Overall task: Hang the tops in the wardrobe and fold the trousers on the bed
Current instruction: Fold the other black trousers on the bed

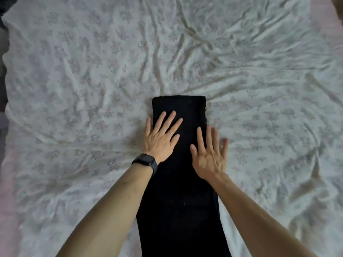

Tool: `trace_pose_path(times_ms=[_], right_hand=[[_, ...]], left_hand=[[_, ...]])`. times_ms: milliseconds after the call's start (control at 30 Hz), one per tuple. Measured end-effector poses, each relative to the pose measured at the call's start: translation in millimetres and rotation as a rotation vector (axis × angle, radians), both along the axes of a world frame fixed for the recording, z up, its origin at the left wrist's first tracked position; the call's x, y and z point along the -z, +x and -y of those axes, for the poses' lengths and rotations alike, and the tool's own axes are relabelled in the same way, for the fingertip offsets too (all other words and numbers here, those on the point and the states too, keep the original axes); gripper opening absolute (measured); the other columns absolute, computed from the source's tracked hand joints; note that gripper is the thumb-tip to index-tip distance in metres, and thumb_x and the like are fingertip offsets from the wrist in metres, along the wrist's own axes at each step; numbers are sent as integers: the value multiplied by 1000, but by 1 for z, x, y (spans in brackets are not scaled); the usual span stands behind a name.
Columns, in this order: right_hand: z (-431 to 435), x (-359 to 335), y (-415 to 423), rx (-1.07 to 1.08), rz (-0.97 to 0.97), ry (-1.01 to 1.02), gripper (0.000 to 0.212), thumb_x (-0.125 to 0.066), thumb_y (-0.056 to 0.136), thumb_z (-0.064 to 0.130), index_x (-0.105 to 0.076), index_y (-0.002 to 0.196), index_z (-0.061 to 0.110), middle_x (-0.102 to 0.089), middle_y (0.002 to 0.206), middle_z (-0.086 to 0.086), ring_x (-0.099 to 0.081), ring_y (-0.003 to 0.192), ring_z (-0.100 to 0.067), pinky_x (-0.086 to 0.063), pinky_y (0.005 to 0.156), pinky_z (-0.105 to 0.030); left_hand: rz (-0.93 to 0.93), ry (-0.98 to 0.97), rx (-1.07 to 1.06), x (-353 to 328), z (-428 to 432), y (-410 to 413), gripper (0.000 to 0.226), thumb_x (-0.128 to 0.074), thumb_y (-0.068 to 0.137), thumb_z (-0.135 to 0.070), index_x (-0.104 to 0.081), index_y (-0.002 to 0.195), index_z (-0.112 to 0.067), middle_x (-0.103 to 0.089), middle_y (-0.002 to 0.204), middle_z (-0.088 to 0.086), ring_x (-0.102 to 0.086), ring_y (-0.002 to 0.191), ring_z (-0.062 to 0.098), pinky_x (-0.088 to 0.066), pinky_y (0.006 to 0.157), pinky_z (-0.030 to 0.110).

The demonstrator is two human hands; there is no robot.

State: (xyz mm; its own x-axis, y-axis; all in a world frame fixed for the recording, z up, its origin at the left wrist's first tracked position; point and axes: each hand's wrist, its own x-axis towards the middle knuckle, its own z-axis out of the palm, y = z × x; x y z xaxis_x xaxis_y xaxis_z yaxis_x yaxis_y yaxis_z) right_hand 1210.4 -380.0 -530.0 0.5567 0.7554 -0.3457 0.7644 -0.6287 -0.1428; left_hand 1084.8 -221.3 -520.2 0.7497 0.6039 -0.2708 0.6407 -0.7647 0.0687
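Observation:
Black trousers (179,191) lie in a long narrow strip on the bed (92,80), running from the bottom edge of the view up to a straight folded end near the middle. My left hand (161,135) lies flat on the cloth's left side, fingers straight and spread, a ring on one finger and a black watch on the wrist. My right hand (209,154) is flat over the right edge of the trousers, fingers straight, its outer fingers blurred and reaching over the sheet.
The bed is covered by a rumpled white sheet with a faint floral print, creased most toward the upper right (204,39). Dark shapes (3,52) show along the left edge beyond the bed.

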Motion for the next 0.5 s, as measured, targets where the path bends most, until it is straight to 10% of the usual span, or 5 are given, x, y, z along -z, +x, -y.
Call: trace_pose_path(times_ms=[300, 500], right_hand=[[139, -62, -108, -184, -184, 17, 69, -26, 102, 58, -9, 162, 30, 17, 168, 0, 21, 154, -18, -6, 125, -57], [210, -86, -138, -243, -183, 12, 85, -34, 93, 79, -28, 158, 25, -10, 169, -1, -2, 157, -19, -11, 125, -52]], left_hand=[[90, -182, -3, -61, 188, -124, 65, -38, 100, -45, -28, 159, -21, -8, 169, -1, -5, 156, 17, -20, 122, 57], [58, -228, 114, -80, 253, -193, 82, -42, 94, -72, -36, 156, -20, -24, 165, 6, -20, 154, 26, -17, 120, 52]])
